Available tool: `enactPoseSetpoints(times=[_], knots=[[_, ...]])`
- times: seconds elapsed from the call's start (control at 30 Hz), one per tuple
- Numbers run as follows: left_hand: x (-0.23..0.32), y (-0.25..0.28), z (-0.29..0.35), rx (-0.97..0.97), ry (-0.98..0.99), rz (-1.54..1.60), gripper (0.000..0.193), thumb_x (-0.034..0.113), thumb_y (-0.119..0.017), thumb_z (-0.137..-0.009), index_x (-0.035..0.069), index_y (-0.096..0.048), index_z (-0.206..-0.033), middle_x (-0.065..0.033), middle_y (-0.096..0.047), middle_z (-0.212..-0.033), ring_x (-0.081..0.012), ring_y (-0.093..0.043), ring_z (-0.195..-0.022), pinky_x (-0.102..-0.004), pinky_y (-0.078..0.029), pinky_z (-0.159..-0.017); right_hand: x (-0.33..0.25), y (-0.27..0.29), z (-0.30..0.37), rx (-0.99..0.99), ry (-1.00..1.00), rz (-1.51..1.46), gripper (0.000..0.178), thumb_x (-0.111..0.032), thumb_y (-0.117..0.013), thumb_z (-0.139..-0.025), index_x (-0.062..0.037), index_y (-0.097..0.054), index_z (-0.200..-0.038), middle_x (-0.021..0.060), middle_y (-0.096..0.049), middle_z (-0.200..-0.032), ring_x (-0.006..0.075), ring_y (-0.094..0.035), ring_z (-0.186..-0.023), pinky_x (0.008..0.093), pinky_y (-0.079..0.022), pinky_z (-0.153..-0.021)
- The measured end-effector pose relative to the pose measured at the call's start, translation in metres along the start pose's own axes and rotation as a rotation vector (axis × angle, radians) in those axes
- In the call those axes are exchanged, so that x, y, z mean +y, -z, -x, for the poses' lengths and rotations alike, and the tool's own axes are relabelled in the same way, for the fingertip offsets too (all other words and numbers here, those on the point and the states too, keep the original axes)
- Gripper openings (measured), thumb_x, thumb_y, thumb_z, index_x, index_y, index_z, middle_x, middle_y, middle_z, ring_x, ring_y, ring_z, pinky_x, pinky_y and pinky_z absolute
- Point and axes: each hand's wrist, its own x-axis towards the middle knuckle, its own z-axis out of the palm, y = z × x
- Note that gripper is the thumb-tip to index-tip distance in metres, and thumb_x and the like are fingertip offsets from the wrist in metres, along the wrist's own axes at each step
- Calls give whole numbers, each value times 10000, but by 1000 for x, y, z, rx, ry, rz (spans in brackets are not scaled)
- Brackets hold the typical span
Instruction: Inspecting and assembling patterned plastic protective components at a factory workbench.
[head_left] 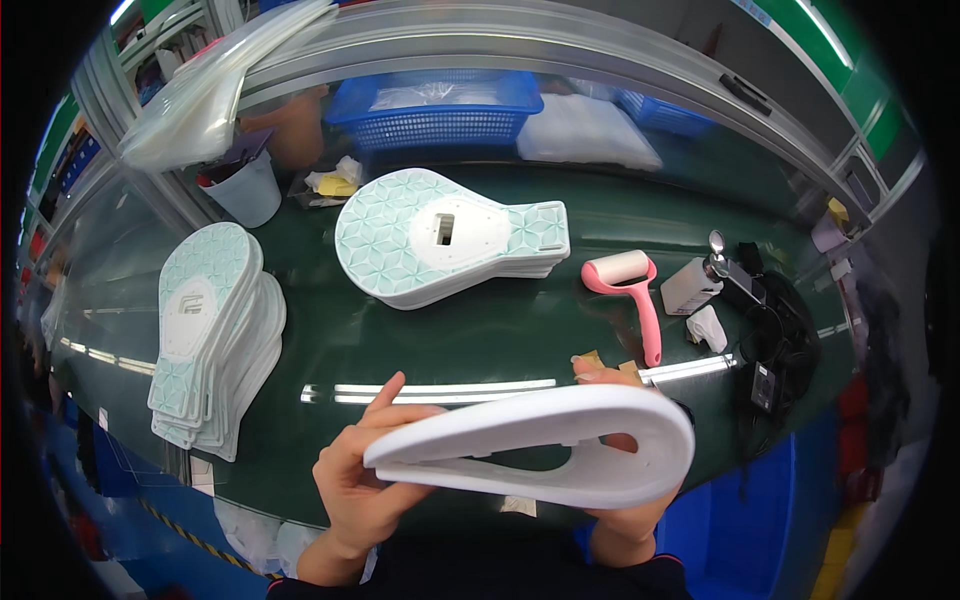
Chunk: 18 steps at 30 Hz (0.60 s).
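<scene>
A white moulded plastic part, teardrop-shaped with an open middle, is held tilted above the near edge of the green table. My left hand pinches its narrow end, thumb below and fingers behind, the index finger pointing up. At the rounded end my right hand grips it from beneath and behind. One right finger shows through the opening, and tan coverings are on fingertips past the top edge. Beyond lies a stack of paddle-shaped panels, white with a mint flower pattern. Another stack of such panels leans over on the left.
A pink-handled lint roller, a white pump bottle and a black cable bundle lie right. At the back are a blue basket, a bin and clear plastic bags. A metal frame spans behind.
</scene>
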Motion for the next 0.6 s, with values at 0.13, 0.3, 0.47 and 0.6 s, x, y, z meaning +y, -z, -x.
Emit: enactPoseSetpoints(times=[0.13, 0.3, 0.47, 0.6], knots=[[-25, 15, -6, -121, -31, -175, 198, 80, -651, -660, 18, -563, -826, -129, -616, -865, -250, -560, -903, -472, -227, -963, 4, 0, -6, -178, 158, 139, 516, -34, -715, -505, -45, -568, -1000, 84, -564, -959, 315, -469, -1021, 454, -344, -891], [-32, 8, -8, -100, -19, -112, 174, 81, -654, -661, 32, -585, -813, -105, -625, -834, -238, -550, -919, -451, -241, -961, 2, 3, -5, -193, 165, 233, 502, -15, -704, -498, -55, -580, -982, 64, -563, -973, 306, -465, -1025, 454, -335, -900], [-16, 12, -10, -54, -103, -205, 208, 42, -654, -620, 51, -587, -817, -83, -626, -807, -218, -554, -898, -477, -234, -958, 8, 5, -2, -155, 34, 38, 525, 18, -695, -519, -13, -531, -1016, 127, -551, -1001, 321, -442, -1061, 450, -327, -905], [14, 2, -26, -73, -437, -454, 275, 1, -665, -557, 78, -591, -811, -16, -629, -783, -184, -562, -812, -509, -216, -958, 33, 10, 5, -40, -247, -455, 552, 97, -651, -584, -3, -423, -1076, 226, -510, -1058, 353, -366, -1140, 470, -271, -943]])
